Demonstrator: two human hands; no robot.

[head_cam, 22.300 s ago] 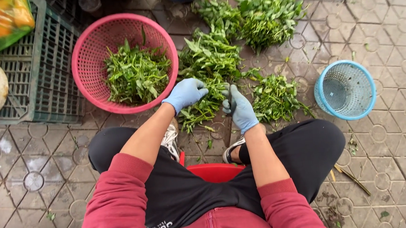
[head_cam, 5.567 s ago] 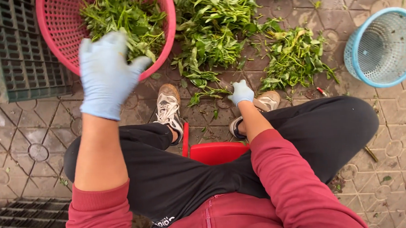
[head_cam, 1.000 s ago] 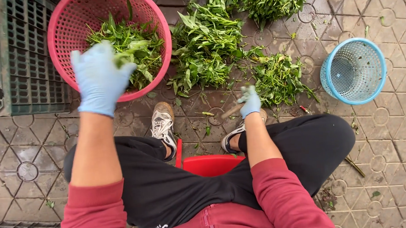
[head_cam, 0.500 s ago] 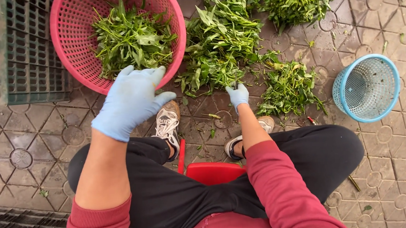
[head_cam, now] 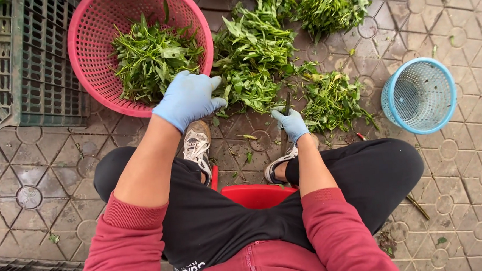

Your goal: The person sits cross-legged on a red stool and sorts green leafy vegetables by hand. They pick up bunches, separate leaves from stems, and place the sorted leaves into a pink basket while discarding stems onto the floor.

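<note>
Seated low on a red stool [head_cam: 258, 195], knees spread in black trousers [head_cam: 212, 219], red sleeves pushed up on both forearms. Between the knees, two worn sneakers [head_cam: 196, 146] on grey paving [head_cam: 475, 194].

Left hand [head_cam: 187, 100] in a blue glove, raised above the ground, fingers spread and apart, nothing pinched between them. Just beyond its fingertips, the rim of a pink basket [head_cam: 83, 67], holding trimmed green stems [head_cam: 152, 57]. Further to that hand's left, a dark plastic crate [head_cam: 24, 81] touching the basket's side.

Right hand [head_cam: 291, 123], also gloved in blue, lower and nearer the ground, closed around a thin dark stem or blade-like thing [head_cam: 285, 114] standing almost upright through the fist; which of the two, impossible to tell. Just beside that hand on its right, a small heap of leafy greens [head_cam: 332, 100] lying on the paving. Ahead and between both hands, a larger heap of greens [head_cam: 254, 63], close to the pink basket's edge. Beyond that, at the top of the view, one more heap [head_cam: 327, 4].

Well off to the right hand's right, a pale blue basket [head_cam: 420, 96], standing apart from the greens. Scattered bits of leaf and stalk on the paving near the shoes.
</note>
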